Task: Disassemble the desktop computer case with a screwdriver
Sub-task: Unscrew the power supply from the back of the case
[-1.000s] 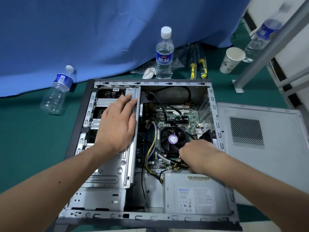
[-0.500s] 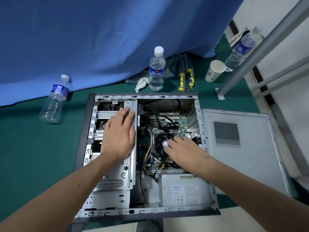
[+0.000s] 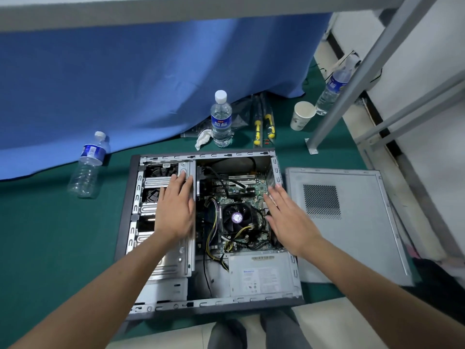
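A single head-worn, wide-angle camera supplies the only view; no second view shares the scene. It looks forward and steeply down onto the green surface from above the near edge, so the wearer's legs show at the bottom border. Both forearms enter from the lower corners and converge toward the centre. The left grip and right grip sit mid-frame over the open computer case, near the lens. Beyond the grips, the blue curtain fills the upper frame. Wide-angle distortion bends straight edges near the borders.
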Action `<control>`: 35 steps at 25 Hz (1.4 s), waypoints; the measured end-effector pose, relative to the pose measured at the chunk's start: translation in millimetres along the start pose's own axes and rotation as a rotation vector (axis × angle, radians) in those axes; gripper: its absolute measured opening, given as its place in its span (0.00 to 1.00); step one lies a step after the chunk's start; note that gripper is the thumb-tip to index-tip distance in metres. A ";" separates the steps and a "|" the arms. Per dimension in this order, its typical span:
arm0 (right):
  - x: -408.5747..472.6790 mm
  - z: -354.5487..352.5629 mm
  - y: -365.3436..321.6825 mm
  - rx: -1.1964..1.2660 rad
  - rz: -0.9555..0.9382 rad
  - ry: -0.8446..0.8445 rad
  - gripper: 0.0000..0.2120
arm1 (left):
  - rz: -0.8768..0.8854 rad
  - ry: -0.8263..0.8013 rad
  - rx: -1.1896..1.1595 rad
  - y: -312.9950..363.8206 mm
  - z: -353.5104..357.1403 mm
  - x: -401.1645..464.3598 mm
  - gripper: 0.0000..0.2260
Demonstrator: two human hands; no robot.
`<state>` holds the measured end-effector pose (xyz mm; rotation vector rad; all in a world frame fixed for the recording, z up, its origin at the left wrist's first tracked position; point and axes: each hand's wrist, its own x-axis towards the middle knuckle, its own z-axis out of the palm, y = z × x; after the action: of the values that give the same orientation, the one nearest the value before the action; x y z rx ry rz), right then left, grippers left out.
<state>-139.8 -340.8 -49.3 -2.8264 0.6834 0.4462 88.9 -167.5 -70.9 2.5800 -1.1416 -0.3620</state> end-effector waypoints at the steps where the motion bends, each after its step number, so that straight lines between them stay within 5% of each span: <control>1: -0.2 -1.6 2.1 0.094 -0.039 0.023 0.27 | -0.043 -0.005 -0.023 8.5 3.6 -8.2 0.24; 4: -6.5 -1.3 17.9 0.533 0.008 0.183 0.22 | -0.072 0.004 0.073 26.8 21.0 -41.2 0.29; 6: -16.4 10.3 35.1 0.715 0.259 0.310 0.17 | -0.083 0.027 0.104 27.2 24.4 -45.7 0.31; 9: -37.5 48.5 51.0 0.729 0.524 -0.088 0.10 | -0.096 0.034 0.128 24.9 25.5 -41.1 0.32; 11: -48.1 74.1 51.0 0.644 0.499 -0.300 0.05 | -0.097 0.031 0.142 25.3 27.3 -43.4 0.33; 17: -41.0 93.6 43.1 0.499 0.485 -0.365 0.03 | -0.126 0.018 0.149 25.1 27.2 -41.8 0.34; 28: -75.0 75.1 49.2 1.176 0.631 -0.284 0.03 | -0.105 0.064 0.104 28.8 24.8 -41.4 0.31; 35: -93.7 53.0 44.9 1.724 0.660 -0.199 0.08 | -0.170 -0.058 0.165 43.1 16.7 -40.9 0.34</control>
<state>-253.3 -327.5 -72.8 -0.9180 1.1249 0.0635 27.4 -167.2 -66.2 2.8386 -1.0116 -0.3979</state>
